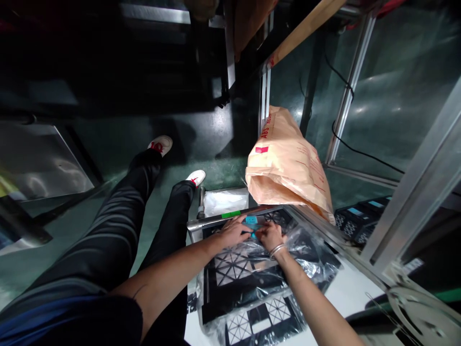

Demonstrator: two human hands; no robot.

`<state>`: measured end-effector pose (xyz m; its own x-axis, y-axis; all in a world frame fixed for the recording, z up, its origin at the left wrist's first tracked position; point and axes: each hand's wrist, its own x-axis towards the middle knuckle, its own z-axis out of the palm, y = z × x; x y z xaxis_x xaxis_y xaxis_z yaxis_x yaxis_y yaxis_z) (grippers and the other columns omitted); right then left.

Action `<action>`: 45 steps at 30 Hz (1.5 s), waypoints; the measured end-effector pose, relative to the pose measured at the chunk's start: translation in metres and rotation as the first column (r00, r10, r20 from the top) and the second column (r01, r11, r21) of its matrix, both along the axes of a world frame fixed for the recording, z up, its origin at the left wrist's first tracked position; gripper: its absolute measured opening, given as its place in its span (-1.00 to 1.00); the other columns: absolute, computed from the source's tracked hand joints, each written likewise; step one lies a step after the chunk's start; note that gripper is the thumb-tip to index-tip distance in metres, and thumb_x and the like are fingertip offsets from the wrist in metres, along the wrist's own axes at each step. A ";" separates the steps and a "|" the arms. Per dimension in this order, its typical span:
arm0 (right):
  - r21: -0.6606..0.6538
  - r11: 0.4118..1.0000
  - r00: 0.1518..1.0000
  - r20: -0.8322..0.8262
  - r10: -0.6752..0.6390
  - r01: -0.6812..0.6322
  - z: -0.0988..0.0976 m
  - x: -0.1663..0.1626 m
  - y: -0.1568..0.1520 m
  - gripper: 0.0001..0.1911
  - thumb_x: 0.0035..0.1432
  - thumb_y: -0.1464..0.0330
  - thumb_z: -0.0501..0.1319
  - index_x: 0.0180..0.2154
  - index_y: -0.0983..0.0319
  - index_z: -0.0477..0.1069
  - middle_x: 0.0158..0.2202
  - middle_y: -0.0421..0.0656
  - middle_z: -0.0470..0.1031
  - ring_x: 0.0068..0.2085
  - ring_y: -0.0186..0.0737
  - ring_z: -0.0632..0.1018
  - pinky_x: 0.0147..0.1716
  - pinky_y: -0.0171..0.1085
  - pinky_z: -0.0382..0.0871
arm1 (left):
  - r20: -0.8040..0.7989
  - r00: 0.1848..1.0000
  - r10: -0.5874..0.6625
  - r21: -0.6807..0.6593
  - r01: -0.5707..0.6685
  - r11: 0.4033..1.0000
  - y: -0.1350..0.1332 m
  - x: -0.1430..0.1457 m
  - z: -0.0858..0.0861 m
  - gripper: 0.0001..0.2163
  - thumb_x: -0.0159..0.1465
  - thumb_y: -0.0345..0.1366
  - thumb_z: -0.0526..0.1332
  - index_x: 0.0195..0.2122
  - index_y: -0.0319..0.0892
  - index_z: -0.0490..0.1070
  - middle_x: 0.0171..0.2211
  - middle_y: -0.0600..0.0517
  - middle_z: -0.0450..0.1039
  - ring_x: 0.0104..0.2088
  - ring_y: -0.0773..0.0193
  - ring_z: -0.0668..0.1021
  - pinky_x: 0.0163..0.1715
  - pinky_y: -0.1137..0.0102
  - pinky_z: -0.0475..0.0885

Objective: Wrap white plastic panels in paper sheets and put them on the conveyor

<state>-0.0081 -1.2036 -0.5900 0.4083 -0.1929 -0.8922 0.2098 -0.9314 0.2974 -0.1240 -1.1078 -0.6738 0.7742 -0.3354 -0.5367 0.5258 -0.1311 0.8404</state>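
Note:
Both my hands reach down to the far end of a black lattice plastic part that lies wrapped in a clear plastic bag. My left hand rests on the part's far edge, fingers curled toward a small blue label. My right hand, with a bangle on the wrist, pinches at the same spot beside the label. A small teal piece shows between the two hands; I cannot make out what it is.
A large tan paper sack with red print stands just beyond the part. A metal rail with green tape runs along the far edge. More black lattice parts lie right. My legs and white shoes stand on a green floor.

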 end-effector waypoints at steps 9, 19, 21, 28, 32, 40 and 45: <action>-0.066 0.987 0.979 0.134 0.152 -0.144 -0.010 -0.002 -0.003 -0.77 0.09 0.29 0.10 -0.33 0.05 0.54 0.05 -0.15 0.31 0.07 0.02 0.19 -0.09 0.04 0.10 | -0.002 1.000 -0.023 0.002 0.023 1.000 -0.001 0.000 -0.001 -0.77 0.18 -0.21 0.19 -0.13 0.01 0.49 0.18 0.04 0.18 0.14 0.11 0.26 0.12 0.25 0.17; -0.070 0.941 0.939 0.076 0.337 -0.332 -0.012 -0.001 0.002 -0.71 0.12 0.37 0.02 -0.31 0.17 0.52 -0.03 -0.04 0.34 0.02 0.04 0.21 -0.09 0.09 0.06 | -0.003 1.000 -0.028 0.003 0.028 1.000 0.000 0.001 0.000 -0.77 0.18 -0.21 0.18 -0.14 -0.01 0.50 0.14 0.02 0.25 0.14 0.11 0.28 0.12 0.26 0.17; -0.048 0.902 0.901 0.045 0.431 -0.429 -0.012 -0.002 0.005 -0.68 0.13 0.44 -0.02 -0.28 0.19 0.51 -0.01 -0.01 0.32 0.04 0.03 0.21 -0.05 0.13 0.01 | -0.006 1.000 -0.030 0.009 0.030 1.000 -0.001 0.000 0.000 -0.76 0.18 -0.21 0.17 -0.14 -0.02 0.50 0.13 0.02 0.28 0.13 0.11 0.29 0.12 0.27 0.17; -0.052 0.874 0.874 0.024 0.485 -0.483 -0.010 -0.005 0.011 -0.60 0.19 0.49 -0.13 -0.19 0.18 0.45 -0.03 0.01 0.32 0.03 0.02 0.22 -0.05 0.17 -0.01 | 0.023 0.999 -0.026 0.012 0.025 1.000 -0.003 0.000 -0.002 -0.76 0.18 -0.22 0.16 -0.15 -0.04 0.51 0.06 0.00 0.36 0.09 0.13 0.34 0.08 0.29 0.21; -0.105 0.867 0.870 0.033 0.493 -0.487 -0.011 -0.003 0.011 -0.63 0.22 0.46 -0.15 -0.12 0.22 0.38 -0.04 0.05 0.31 0.01 0.02 0.24 -0.09 0.11 0.07 | 0.035 0.999 -0.019 0.014 0.019 1.000 -0.003 -0.002 -0.003 -0.76 0.18 -0.20 0.16 -0.15 -0.02 0.50 0.01 0.02 0.40 0.05 0.16 0.37 0.07 0.31 0.23; -0.048 0.853 0.853 -0.100 0.513 -0.519 -0.011 0.000 0.011 -0.60 0.19 0.54 -0.16 -0.06 0.27 0.32 -0.08 0.09 0.39 -0.04 -0.02 0.37 -0.15 -0.03 0.17 | -0.057 0.998 -0.009 0.060 0.013 0.998 -0.003 -0.005 0.007 -0.72 0.24 -0.16 0.07 -0.07 0.07 0.44 0.22 0.04 0.11 0.19 0.06 0.17 0.13 0.13 0.12; 0.120 0.815 0.793 -0.188 0.579 -0.567 -0.003 0.001 0.017 -0.63 0.19 0.53 -0.12 -0.10 0.30 0.38 -0.06 0.09 0.39 0.00 0.00 0.36 -0.07 -0.06 0.12 | -0.161 0.987 -0.019 0.088 0.034 0.996 -0.006 -0.008 0.009 -0.70 0.26 -0.12 0.02 -0.03 0.09 0.40 0.28 0.08 -0.06 0.23 -0.04 0.07 0.13 -0.03 0.06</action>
<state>-0.0074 -1.1865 -0.5931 0.2349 0.0692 -0.9696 0.7606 -0.6342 0.1390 -0.1317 -1.1139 -0.6648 0.6675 -0.2993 -0.6818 0.6477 -0.2182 0.7300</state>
